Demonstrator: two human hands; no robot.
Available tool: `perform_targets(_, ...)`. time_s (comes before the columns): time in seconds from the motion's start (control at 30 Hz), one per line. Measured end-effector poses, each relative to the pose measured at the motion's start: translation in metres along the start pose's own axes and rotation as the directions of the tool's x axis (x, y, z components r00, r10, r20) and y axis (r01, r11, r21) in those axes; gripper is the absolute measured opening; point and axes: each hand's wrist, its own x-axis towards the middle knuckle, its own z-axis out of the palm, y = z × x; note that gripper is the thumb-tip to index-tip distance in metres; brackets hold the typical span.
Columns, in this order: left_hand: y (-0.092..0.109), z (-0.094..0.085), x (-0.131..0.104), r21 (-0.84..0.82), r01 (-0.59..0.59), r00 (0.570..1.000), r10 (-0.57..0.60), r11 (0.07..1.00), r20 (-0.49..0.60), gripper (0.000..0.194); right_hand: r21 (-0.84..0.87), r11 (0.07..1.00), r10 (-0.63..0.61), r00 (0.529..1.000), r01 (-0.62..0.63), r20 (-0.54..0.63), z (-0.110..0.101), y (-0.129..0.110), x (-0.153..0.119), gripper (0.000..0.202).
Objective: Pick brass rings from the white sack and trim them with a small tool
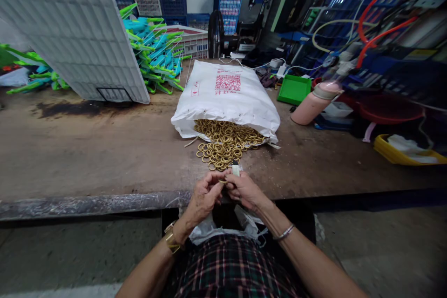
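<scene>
In front of my body, at the table's near edge, my two hands meet. My left hand (205,194) is closed, its thumb and fingers pinching a brass-coloured ring (222,181). My right hand (246,189) is closed too, its fingertips right beside that ring. From the top of the right hand sticks out a small pale tool (236,169) with a dark end; its lower part is hidden by the fingers. Just beyond lies a heap of brass-coloured rings (223,151), spilling from the mouth of a white woven sack (209,95) with red print.
A pink bottle (312,106), a green tray (294,90) and a yellow tray (407,151) stand to the right. On the left are a grey ribbed panel (87,32) and a pile of green and blue plastic pieces (153,56). A black fan (216,34) stands behind.
</scene>
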Motion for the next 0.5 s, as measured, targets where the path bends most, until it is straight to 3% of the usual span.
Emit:
perform_targets(0.17, -0.0035, 0.0019, 0.0021, -0.001, -0.001, 0.998, 0.001, 1.0, -0.06, 0.026, -0.001, 1.0, -0.021, 1.0, 0.021, 0.003, 0.0015, 0.0019, 0.0, 0.024)
perform_targets(0.27, -0.0046, 0.0021, 0.004, -0.023, 0.031, 0.997, -0.033, 0.999, -0.073, 0.026, -0.156, 0.984, -0.105, 0.991, 0.09, -0.086, 0.004, 0.0041, -0.0003, 0.027)
perform_targets(0.4, -0.0023, 0.0029, 0.004, -0.018, 0.075, 0.994, -0.076, 0.997, -0.076, 0.027, -0.443, 0.872, -0.299, 0.943, 0.208, -0.144, 0.0044, 0.0069, 0.0017, 0.026)
perform_targets(0.5, 0.0005, 0.0036, 0.0029, -0.026, 0.145, 0.988, -0.146, 0.989, -0.051, 0.03, -0.501, 0.839, -0.321, 0.937, 0.213, -0.139, 0.0026, 0.0085, 0.0036, 0.024)
